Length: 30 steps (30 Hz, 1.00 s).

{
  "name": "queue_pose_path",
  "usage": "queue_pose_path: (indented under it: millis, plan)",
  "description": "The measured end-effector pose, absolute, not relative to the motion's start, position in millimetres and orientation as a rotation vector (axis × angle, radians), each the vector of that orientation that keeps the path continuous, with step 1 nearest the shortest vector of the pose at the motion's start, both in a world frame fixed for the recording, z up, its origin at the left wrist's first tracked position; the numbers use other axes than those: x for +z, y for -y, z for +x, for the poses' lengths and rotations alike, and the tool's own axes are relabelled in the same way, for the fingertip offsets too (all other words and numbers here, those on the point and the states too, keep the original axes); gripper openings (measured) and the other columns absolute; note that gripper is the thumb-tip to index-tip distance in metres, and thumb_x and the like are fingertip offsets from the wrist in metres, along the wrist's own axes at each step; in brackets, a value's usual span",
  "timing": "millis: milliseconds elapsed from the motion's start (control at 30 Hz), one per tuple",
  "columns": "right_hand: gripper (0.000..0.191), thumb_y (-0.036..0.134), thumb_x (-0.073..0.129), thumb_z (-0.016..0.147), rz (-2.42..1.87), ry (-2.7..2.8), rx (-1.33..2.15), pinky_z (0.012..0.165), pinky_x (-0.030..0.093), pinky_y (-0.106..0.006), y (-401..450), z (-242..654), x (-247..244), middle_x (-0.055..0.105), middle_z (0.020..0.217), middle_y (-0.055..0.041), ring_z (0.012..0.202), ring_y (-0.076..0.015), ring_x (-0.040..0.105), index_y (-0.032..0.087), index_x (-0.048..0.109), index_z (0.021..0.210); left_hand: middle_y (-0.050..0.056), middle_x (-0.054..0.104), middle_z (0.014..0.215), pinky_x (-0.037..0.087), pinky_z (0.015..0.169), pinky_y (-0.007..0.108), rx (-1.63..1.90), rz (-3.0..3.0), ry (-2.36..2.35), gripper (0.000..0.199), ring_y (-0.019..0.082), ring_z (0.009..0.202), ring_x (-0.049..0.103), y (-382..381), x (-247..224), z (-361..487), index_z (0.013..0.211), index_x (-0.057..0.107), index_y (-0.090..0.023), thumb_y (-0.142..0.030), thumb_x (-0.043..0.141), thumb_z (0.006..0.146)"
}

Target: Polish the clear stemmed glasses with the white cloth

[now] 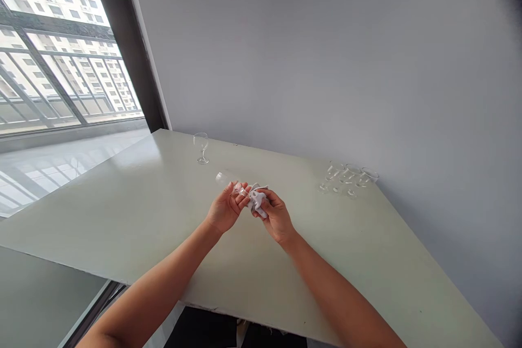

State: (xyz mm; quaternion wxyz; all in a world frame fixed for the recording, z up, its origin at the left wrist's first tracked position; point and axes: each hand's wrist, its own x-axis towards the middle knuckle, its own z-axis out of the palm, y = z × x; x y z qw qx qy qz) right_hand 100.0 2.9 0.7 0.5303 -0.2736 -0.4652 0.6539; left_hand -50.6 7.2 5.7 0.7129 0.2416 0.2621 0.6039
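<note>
My left hand point(225, 210) is closed around a clear wine glass point(227, 179), which lies tilted with its bowl toward the upper left. In my right hand point(279, 216) is a bunched white cloth point(258, 201), pinched between thumb and fingers. The cloth wraps the foot end of the glass and hides it. Both hands are close together above the middle of the table point(163, 217).
A single wine glass point(200, 147) stands upright near the table's far edge. Several stemmed glasses point(351, 176) stand grouped at the right, close to the wall point(367, 65). At the left is a large window point(61, 54) with railings outside.
</note>
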Motion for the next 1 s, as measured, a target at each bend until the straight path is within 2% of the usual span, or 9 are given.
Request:
queue_pose_path:
  millis: [100,200,300,400,600,767,1000]
  plan:
    - [0.016,0.026,0.062,0.072,-0.681,0.714,1.777,0.055,0.046,-0.024,-1.0,88.6,-8.8,0.061,0.084,-0.0001,0.068,-0.0119,0.055,0.022,0.061,0.088,0.001,0.059,0.103,0.045,0.090,0.033,1.461,0.686,-0.622,0.030,0.016,0.097,0.060,-3.4,3.3,-42.5,0.102,0.044,-0.025,-0.033,0.059,0.077]
    - [0.013,0.022,0.061,0.070,-0.786,0.516,1.892,0.052,0.047,-0.024,5.0,79.6,-13.2,0.062,0.082,-0.0020,0.066,-0.0125,0.056,0.018,0.061,0.083,0.002,0.056,0.102,0.047,0.084,0.037,1.520,0.887,-0.689,0.047,0.019,0.091,0.062,-1.3,0.0,-37.9,0.109,0.038,-0.027,-0.029,0.066,0.071]
    - [0.012,0.021,0.062,0.067,-0.892,0.557,1.939,0.042,0.043,-0.023,13.7,80.0,-12.9,0.061,0.068,-0.0020,0.056,-0.0122,0.054,0.017,0.061,0.078,0.002,0.055,0.099,0.048,0.080,0.038,1.530,1.024,-0.736,0.055,0.020,0.087,0.063,-7.9,-1.3,-45.3,0.113,0.034,-0.027,-0.029,0.067,0.069]
    - [0.017,0.022,0.064,0.063,-1.005,0.672,1.847,0.036,0.039,-0.022,20.1,96.1,-13.8,0.059,0.061,-0.0001,0.049,-0.0123,0.052,0.018,0.061,0.079,0.002,0.056,0.095,0.047,0.078,0.037,1.590,1.087,-0.945,0.060,0.019,0.084,0.063,-26.5,-0.4,-74.2,0.115,0.034,-0.026,-0.031,0.069,0.066]
    - [0.026,0.022,0.067,0.056,-1.117,0.615,1.546,0.036,0.040,-0.021,10.4,163.2,-27.1,0.059,0.058,0.0032,0.047,-0.0111,0.051,0.019,0.059,0.081,0.002,0.057,0.090,0.046,0.066,0.028,1.657,1.183,-1.618,0.065,0.013,0.072,0.058,-73.7,-2.7,-164.1,0.118,0.039,-0.027,-0.035,0.070,0.061]
    - [0.023,0.017,0.066,0.054,-1.088,0.470,1.394,0.035,0.040,-0.021,-3.9,200.0,-38.2,0.060,0.059,0.0029,0.047,-0.0120,0.053,0.019,0.057,0.076,0.002,0.057,0.091,0.044,0.064,0.026,1.599,1.238,-1.720,0.073,0.012,0.070,0.055,-104.1,-9.1,-200.1,0.124,0.035,-0.028,-0.036,0.069,0.060]
    - [0.022,0.014,0.065,0.054,-1.057,0.425,1.387,0.034,0.039,-0.020,-5.5,207.8,-44.7,0.060,0.057,0.0032,0.045,-0.0113,0.052,0.019,0.058,0.074,0.002,0.058,0.090,0.045,0.068,0.029,1.506,1.213,-1.807,0.079,0.011,0.069,0.055,-129.2,-17.0,-204.8,0.129,0.030,-0.027,-0.034,0.068,0.061]
